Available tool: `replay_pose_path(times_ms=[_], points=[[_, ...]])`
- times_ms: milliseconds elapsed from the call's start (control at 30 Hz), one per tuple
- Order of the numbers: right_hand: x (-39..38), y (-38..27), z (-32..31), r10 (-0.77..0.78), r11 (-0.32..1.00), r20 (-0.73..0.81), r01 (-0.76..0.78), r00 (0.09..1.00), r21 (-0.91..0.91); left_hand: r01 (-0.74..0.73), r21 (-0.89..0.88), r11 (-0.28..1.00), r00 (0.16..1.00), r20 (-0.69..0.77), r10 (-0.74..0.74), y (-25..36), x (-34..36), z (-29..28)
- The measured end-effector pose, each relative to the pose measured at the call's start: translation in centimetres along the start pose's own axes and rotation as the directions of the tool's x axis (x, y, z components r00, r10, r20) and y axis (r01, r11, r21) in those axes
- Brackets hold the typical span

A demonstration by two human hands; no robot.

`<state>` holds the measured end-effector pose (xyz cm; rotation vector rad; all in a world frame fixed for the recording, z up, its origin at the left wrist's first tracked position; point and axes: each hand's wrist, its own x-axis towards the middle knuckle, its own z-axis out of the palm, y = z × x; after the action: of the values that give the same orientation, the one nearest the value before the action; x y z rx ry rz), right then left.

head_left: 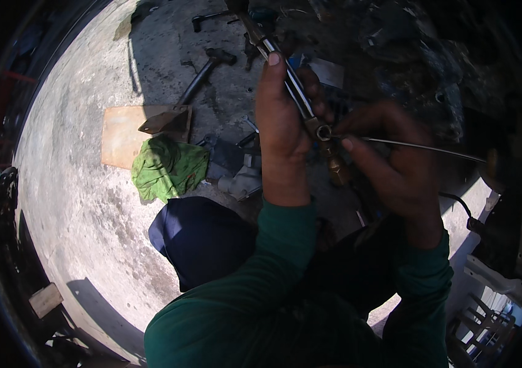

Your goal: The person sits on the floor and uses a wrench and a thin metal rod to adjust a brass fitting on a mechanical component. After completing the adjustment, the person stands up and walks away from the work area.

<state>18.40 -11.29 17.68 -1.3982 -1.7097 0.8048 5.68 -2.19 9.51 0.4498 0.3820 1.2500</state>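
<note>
In my left hand [285,110], closed with the thumb along its side, is a gas torch [296,89] with parallel shiny tubes, held at a slant. A ring-shaped metal opening [323,132] and a brass fitting [337,168] show at its near end, below my fingers. My right hand [399,156] is pinched close to that opening, fingers round a thin metal rod [423,145]. The rod runs out to the right toward a dark, roundish end. Shadow hides part of my right fingers, and I cannot tell whether the rod's tip is inside the opening.
On the concrete floor [89,202] lie a hammer [198,78], a flat board [120,132], a green cloth [166,165] and a grey metal part [242,178]. A wooden block [45,300] is at the lower left. A plastic crate [478,328] stands at the lower right.
</note>
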Motion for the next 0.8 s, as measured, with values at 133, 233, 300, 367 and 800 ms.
replay_pose_path(times_ms=[133, 233, 300, 367, 800], points=[[0.2, -0.1, -0.2, 0.027, 0.999, 0.023, -0.026, 0.999, -0.034, 0.003, 0.049, 0.999, 1.0, 0.019, -0.004, -0.2, 0.1, -0.1], [0.3, -0.1, -0.2, 0.012, 0.998, 0.022, -0.011, 1.0, -0.062, 0.004, 0.037, 0.999, 1.0, 0.014, -0.005, -0.3, 0.1, 0.1], [0.5, 0.0, 0.0, -0.056, 0.995, -0.005, 0.056, 0.998, -0.079, -0.005, 0.011, 1.0, 1.0, 0.007, 0.004, -0.3, 0.0, 0.2], [0.8, 0.7, 0.5, -0.15, 0.986, -0.058, 0.145, 0.987, -0.087, -0.004, 0.025, 1.0, 1.0, 0.0, 0.004, -0.4, 0.1, 0.3], [0.8, 0.8, 0.3, -0.113, 0.992, -0.043, 0.11, 0.993, -0.058, 0.007, 0.04, 0.999, 0.999, 0.047, -0.009, -0.9, 0.6, -0.5]])
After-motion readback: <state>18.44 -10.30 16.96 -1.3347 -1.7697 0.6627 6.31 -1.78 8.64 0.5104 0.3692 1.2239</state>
